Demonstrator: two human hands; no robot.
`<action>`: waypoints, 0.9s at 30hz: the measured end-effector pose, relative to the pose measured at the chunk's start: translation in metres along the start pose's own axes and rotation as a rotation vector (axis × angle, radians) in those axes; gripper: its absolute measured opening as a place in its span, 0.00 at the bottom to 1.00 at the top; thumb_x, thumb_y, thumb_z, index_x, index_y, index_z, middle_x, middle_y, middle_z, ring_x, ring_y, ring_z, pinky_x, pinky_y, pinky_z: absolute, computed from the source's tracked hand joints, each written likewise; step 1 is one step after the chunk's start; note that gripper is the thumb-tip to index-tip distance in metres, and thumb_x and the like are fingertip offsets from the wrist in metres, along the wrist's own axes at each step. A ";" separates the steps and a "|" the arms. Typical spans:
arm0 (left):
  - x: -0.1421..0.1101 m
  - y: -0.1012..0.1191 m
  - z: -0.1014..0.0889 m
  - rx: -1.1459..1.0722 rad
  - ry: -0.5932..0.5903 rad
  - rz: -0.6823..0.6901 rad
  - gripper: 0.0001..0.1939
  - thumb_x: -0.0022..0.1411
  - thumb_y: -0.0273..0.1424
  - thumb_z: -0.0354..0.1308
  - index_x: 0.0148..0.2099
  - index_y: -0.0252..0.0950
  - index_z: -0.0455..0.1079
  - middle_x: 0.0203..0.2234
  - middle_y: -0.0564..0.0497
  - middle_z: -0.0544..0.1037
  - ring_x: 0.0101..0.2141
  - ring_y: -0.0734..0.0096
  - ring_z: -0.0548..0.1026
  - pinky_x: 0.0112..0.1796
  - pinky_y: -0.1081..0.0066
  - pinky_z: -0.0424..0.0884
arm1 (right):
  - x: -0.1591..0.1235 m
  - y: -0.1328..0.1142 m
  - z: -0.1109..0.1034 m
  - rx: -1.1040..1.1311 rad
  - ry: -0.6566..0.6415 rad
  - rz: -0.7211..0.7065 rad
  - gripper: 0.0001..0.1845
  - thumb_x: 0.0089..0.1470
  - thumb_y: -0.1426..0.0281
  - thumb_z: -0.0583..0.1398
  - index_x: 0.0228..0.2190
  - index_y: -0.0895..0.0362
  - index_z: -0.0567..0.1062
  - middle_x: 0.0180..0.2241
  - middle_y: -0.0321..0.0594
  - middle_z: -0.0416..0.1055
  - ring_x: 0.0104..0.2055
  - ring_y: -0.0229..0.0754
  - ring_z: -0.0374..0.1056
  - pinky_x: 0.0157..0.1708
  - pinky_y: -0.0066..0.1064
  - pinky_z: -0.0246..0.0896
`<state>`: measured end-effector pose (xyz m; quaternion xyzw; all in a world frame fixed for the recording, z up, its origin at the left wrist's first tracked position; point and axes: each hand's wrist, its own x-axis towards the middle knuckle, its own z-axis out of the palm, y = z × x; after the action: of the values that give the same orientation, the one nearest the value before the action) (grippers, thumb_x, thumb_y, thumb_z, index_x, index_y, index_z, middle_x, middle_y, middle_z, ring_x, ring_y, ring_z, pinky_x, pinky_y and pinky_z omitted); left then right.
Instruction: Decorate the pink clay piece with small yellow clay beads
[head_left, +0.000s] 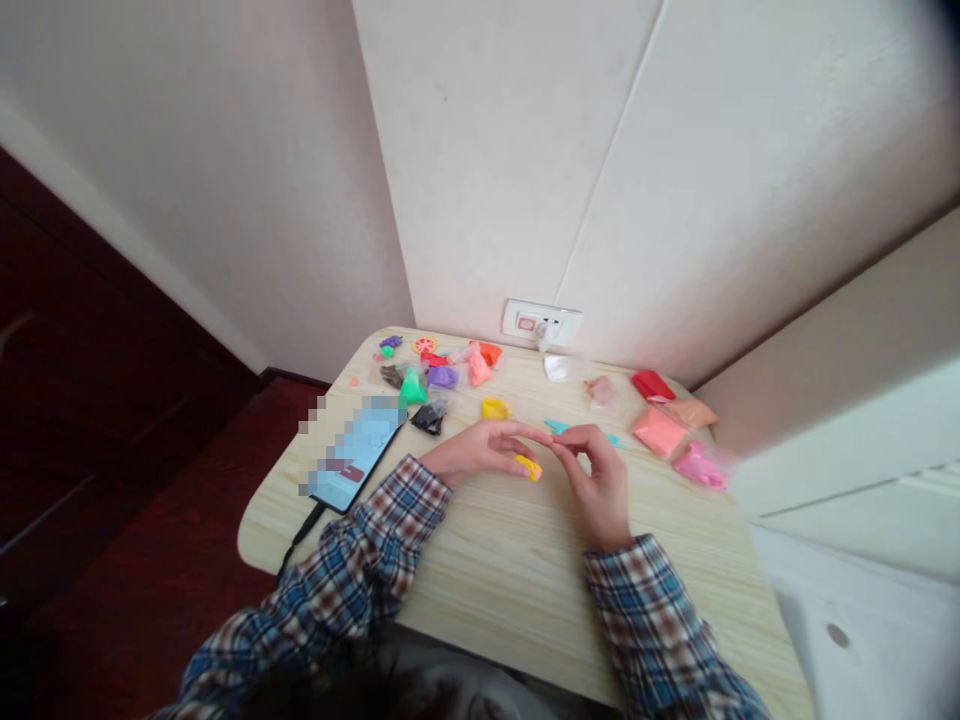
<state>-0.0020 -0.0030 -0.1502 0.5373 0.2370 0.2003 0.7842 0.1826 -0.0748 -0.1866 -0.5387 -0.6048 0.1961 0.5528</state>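
Observation:
My left hand (pixel 487 449) is over the middle of the table, its thumb and lower fingers closed on a small yellow clay piece (pixel 531 468) with a pinkish end. Its index finger stretches right and meets the fingertips of my right hand (pixel 600 485). Thumb and index finger of my right hand are pinched together there; anything between them is too small to make out. Behind the hands lie a turquoise tool (pixel 559 427), partly covered by my right hand, and a yellow clay packet (pixel 496 409).
A phone (pixel 360 455) with a cable lies at the left on the wooden table (pixel 480 570). Several coloured clay packets, including a green one (pixel 412 386) and a black one (pixel 429 418), lie behind it. Red (pixel 653 386) and coral (pixel 659 431) packets are at right. A wall socket (pixel 541 322) is behind.

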 end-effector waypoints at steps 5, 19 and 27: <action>-0.002 -0.009 0.000 0.011 -0.020 0.052 0.27 0.43 0.31 0.75 0.48 0.36 0.77 0.45 0.45 0.80 0.43 0.68 0.75 0.48 0.65 0.68 | -0.002 0.010 0.000 0.012 -0.026 -0.025 0.17 0.62 0.63 0.60 0.50 0.58 0.72 0.49 0.44 0.72 0.45 0.44 0.72 0.44 0.42 0.72; -0.058 -0.016 0.032 0.065 -0.046 0.212 0.25 0.43 0.31 0.75 0.46 0.36 0.79 0.40 0.47 0.80 0.38 0.71 0.75 0.42 0.71 0.69 | -0.052 -0.034 0.011 0.123 0.050 -0.082 0.18 0.62 0.63 0.59 0.51 0.56 0.71 0.52 0.45 0.71 0.48 0.45 0.71 0.46 0.44 0.71; -0.060 0.041 0.047 0.196 -0.134 0.278 0.26 0.46 0.30 0.74 0.50 0.37 0.77 0.39 0.46 0.78 0.37 0.70 0.74 0.38 0.70 0.73 | -0.020 -0.078 -0.014 0.111 0.139 -0.287 0.12 0.62 0.63 0.59 0.41 0.58 0.75 0.40 0.40 0.74 0.38 0.39 0.72 0.39 0.37 0.71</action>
<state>-0.0253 -0.0578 -0.0881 0.6507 0.1260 0.2465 0.7071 0.1574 -0.1237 -0.1265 -0.4279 -0.6240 0.1105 0.6445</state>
